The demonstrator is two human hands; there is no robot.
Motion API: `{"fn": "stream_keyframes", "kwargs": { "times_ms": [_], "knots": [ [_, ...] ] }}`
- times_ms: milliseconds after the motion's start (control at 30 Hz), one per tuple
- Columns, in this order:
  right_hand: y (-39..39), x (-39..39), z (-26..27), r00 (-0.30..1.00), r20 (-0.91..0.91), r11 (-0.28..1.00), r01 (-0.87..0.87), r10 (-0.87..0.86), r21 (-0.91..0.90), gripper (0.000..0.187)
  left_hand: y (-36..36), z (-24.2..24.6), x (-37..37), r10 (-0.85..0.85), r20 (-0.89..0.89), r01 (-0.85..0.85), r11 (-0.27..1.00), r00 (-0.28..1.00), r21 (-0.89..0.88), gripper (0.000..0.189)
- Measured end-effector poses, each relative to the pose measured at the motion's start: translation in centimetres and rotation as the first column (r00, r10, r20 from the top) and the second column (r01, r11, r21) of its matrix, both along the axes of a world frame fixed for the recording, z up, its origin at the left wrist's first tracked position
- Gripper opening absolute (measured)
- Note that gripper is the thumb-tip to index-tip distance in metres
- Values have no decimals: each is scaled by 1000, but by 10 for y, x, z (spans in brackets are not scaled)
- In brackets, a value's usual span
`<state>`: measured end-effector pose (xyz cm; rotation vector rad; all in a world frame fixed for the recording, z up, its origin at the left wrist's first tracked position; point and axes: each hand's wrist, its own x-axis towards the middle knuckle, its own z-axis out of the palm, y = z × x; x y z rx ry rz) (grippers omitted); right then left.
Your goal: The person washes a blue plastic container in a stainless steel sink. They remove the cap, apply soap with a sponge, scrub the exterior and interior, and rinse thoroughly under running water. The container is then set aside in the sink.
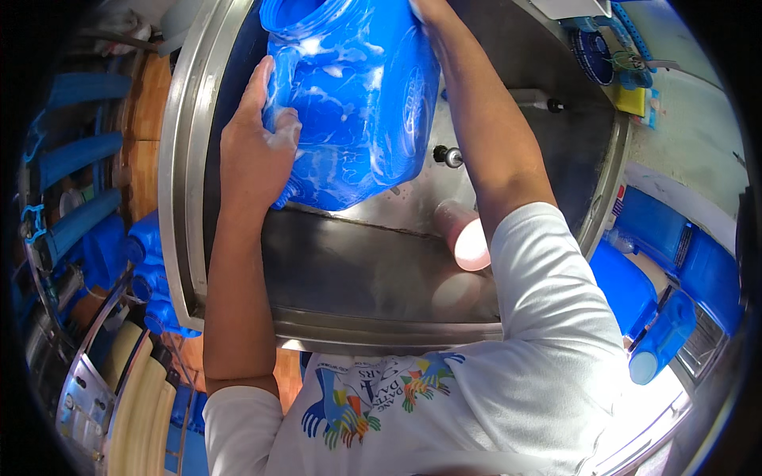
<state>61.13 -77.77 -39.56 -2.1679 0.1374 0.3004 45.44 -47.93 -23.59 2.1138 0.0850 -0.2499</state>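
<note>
A large blue plastic water jug (357,113), streaked with soap suds, is tilted over a stainless steel sink (369,262). Its wide threaded mouth points toward the top left. My left hand (259,143) is wrapped around the jug's side handle (280,89), with suds on the thumb. At the top edge of the view, my right hand (424,11) lies against the far side of the jug. Its fingers are hidden, so its grip does not show. Below the jug, a pink cup (455,232) lies on its side in the sink.
A metal fitting (451,156) stands on the sink floor. A bottle with a black cap (539,101) lies by the right wall. A yellow sponge (631,100) sits on the right ledge. More blue jugs (625,285) stand right of the sink, others (149,273) at left.
</note>
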Motion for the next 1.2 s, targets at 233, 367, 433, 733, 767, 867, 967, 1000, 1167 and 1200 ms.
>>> {"fn": "stream_keyframes", "kwargs": {
  "times_ms": [233, 367, 433, 733, 767, 867, 967, 1000, 1167, 1200],
  "knots": [
    [84, -120, 33, 594, 800, 930, 246, 79, -274, 39, 0, 7, 2, -27, 7, 26, 998, 1000, 61, 62],
    [85, -269, -42, 812, 198, 835, 522, -549, 175, 52, 5, 2, 2, -90, 104, 81, 992, 990, 94, 66],
    [77, -306, -94, 519, -482, 431, 855, -706, 289, 55, 9, 0, 3, -131, 97, 124, 990, 987, 69, 68],
    [11, -75, -13, 801, 57, 784, 564, -596, 259, 42, 20, 4, 2, -254, 162, 243, 966, 954, 86, 72],
    [17, -48, 23, 841, 281, 886, 434, -463, 161, 40, 20, 6, 1, -252, 188, 244, 968, 949, 65, 72],
    [57, -33, 112, 701, 701, 846, 291, 129, -447, 38, 22, 13, 2, -272, 231, 254, 962, 934, 103, 71],
    [111, -104, 149, 650, 736, 873, 455, -189, -177, 34, 21, 18, 0, -274, 244, 265, 962, 930, 69, 70],
    [125, -134, 152, 635, 763, 845, 469, -121, -257, 31, 20, 19, -2, -288, 211, 280, 958, 934, 70, 69],
    [125, -217, 157, 760, 414, 718, -97, 500, -689, 29, 7, 18, -17, -434, 282, 433, 899, 856, 68, 65],
    [118, -222, 159, 787, 303, 688, -201, 537, -697, 31, 5, 17, -20, -448, 328, 465, 885, 832, 29, 65]
  ]
}}
